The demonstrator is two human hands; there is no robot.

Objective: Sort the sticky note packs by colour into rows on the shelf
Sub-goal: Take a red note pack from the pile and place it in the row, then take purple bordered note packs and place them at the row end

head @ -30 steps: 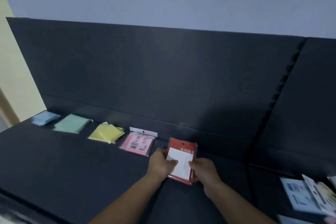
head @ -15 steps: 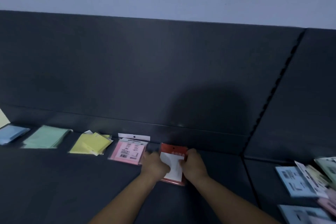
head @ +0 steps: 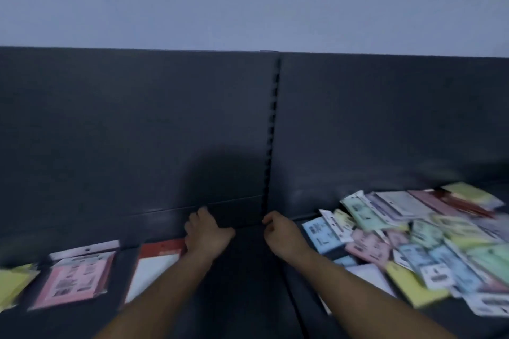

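Where the dark shelf [head: 242, 283] meets its back panel [head: 137, 132], two bare hands are in view and neither has hold of anything. The left hand [head: 208, 237] lies palm down with its fingers relaxed toward the panel, right at the top right corner of the red pack [head: 158, 264]; blur hides whether they touch. The right hand [head: 281, 234] is loosely curled and empty, just left of the unsorted pile [head: 427, 242].

Three sorted packs lie flat in a row on the left part of the shelf. The yellow pack [head: 13, 286] is cut by the frame edge. The pink pack [head: 74, 281] has a white hang tab on its far end and dark print too smeared to read. The red pack has a red header strip above a white face, its lower right corner hidden by the left forearm.

On the right part of the shelf, past the slotted upright [head: 271, 132], the pile holds overlapping blue, green, yellow, pink and white packs, too many and too blurred to count.
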